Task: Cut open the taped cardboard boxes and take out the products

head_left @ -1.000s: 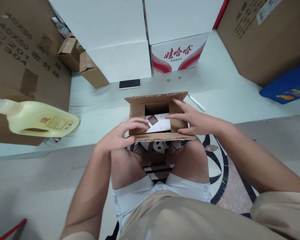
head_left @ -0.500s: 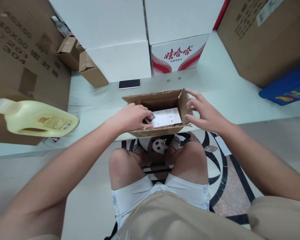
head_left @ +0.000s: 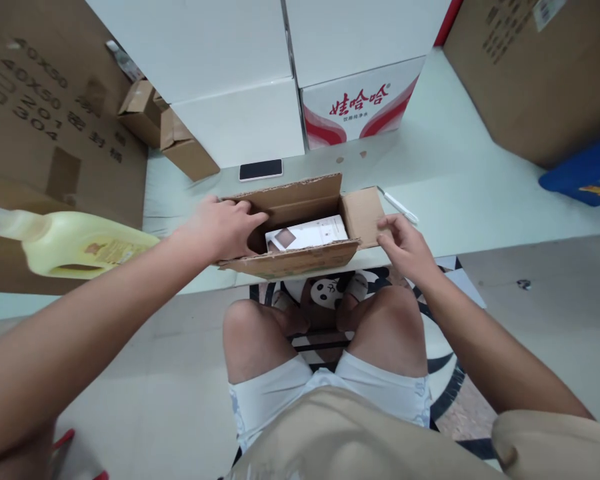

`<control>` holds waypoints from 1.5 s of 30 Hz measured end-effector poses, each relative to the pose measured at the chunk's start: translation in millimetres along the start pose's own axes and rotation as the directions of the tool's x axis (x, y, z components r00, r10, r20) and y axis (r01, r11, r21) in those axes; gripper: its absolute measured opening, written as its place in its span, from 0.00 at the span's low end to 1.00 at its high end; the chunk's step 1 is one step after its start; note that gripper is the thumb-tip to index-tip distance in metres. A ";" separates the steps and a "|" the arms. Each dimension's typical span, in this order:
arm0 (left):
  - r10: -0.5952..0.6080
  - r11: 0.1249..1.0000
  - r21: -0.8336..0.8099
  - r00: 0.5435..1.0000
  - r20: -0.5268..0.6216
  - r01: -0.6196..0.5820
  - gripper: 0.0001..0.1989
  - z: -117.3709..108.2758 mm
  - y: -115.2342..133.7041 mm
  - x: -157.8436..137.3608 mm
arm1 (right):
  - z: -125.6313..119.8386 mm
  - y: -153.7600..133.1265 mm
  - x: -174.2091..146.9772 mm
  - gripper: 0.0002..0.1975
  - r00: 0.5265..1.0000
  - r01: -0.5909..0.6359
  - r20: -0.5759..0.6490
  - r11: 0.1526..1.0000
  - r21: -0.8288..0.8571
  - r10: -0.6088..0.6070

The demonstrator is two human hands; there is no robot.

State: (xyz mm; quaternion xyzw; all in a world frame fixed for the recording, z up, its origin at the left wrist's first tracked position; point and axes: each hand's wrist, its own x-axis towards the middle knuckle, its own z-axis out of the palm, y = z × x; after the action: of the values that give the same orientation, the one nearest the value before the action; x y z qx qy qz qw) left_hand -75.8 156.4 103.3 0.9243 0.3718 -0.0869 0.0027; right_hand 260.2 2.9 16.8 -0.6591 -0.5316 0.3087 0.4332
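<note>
An open cardboard box (head_left: 300, 261) rests at the near edge of the pale table, its long flaps standing up. Inside lies a white printed carton (head_left: 314, 233) with a brownish square on its left part. At the box's left end is my left hand (head_left: 227, 228), curled over the edge with fingers gripping the wall. My right hand (head_left: 405, 247) pinches the outer edge of the right end flap (head_left: 364, 215), which is folded outward. Just behind that flap lies a slim white tool (head_left: 401, 205), its kind unclear.
Beyond the box lies a phone (head_left: 261, 169) before stacked white cartons (head_left: 240, 123). A yellow bottle (head_left: 87, 243) and a large carton (head_left: 55, 147) stand left, near small brown boxes (head_left: 187, 147). On the right are a big carton (head_left: 530, 87) and a blue package (head_left: 583, 177).
The box has shifted left, and its right end flap has swung outward. My left hand went from the inner carton to the box's left end. The slim white tool has come into view.
</note>
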 end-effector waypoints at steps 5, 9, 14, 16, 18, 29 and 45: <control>0.004 0.994 0.107 0.996 0.086 -0.013 0.31 -4.5 14.4 -8.9 | -0.9 3.1 -5.6 0.12 0.999 0.036 0.004 0.998 0.057 -0.036; 0.114 0.993 -0.003 0.983 0.143 -0.115 0.29 -4.8 33.6 2.8 | 1.6 4.8 -12.4 0.14 0.998 0.068 -0.015 0.994 0.088 -0.067; 0.151 0.982 0.042 0.908 0.390 -0.182 0.35 -11.3 54.9 14.4 | 2.5 8.8 -28.2 0.18 0.996 0.081 0.034 0.984 0.161 -0.087; 0.121 0.978 0.101 0.893 0.433 -0.182 0.40 -13.6 61.2 17.4 | 5.6 11.9 -38.0 0.22 0.995 0.061 0.060 0.976 0.210 -0.075; 0.074 0.981 0.130 0.899 0.433 -0.143 0.42 -12.0 62.8 21.9 | 14.2 14.7 -49.4 0.31 0.996 0.011 0.085 0.953 0.303 -0.038; -0.079 0.996 0.072 0.932 0.354 0.057 0.22 -14.5 24.8 89.9 | 93.0 33.0 -106.1 0.37 0.852 -0.517 0.331 0.753 0.407 0.406; -0.408 0.799 -0.587 0.834 -0.372 0.130 0.30 -112.4 -29.0 74.0 | 65.5 41.1 -109.9 0.28 0.907 -0.405 0.252 0.860 0.310 0.336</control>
State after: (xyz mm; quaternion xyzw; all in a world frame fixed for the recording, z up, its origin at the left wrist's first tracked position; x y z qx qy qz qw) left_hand -25.5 236.0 203.7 0.8123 0.5012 0.2538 0.1570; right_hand 194.4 -90.0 -54.5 -0.6275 -0.3686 0.5386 0.4247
